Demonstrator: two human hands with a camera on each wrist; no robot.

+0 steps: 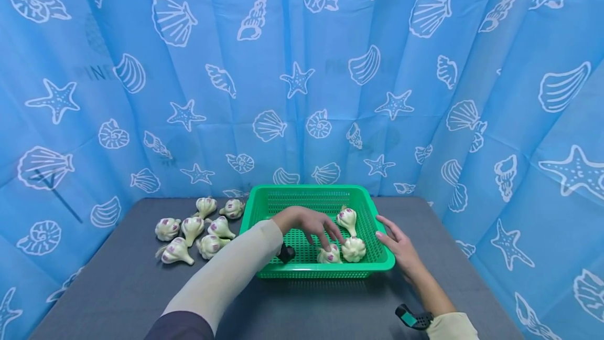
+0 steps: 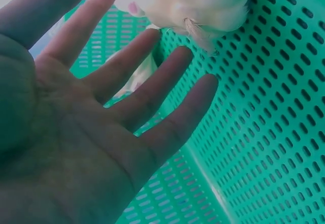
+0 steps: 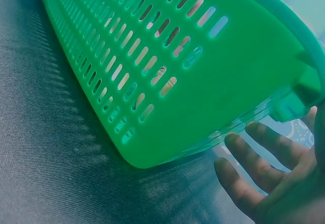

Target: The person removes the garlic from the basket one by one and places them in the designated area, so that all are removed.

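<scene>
Green basket (image 1: 264, 201): perforated plastic, sitting on the grey table (image 1: 118, 282) at centre, in front of the blue shell-print curtain (image 1: 302, 67).

Garlic bulbs in basket: three. One (image 1: 347, 219) is lying toward 2 o'clock of the basket floor; two, (image 1: 330, 255) and (image 1: 353, 248), are lying side by side toward 5 o'clock.

Left hand (image 1: 309, 224): reaching across into the basket, fingers (image 2: 152, 82) spread and straight, holding nothing. Fingertips are hovering over or just touching the near-left bulb; contact cannot be told. In the left wrist view a bulb (image 2: 203, 5) is sitting just beyond the fingertips.

Right hand (image 1: 398, 245): resting open outside the basket at 3 o'clock, fingers relaxed against its right rim, gripping nothing. The right wrist view is showing the fingers (image 3: 254, 163) just beside the basket's outer corner (image 3: 213, 107).

Loose garlic bulbs (image 1: 195, 230): a cluster of eight, lying on the table at 9 o'clock of the basket.
</scene>
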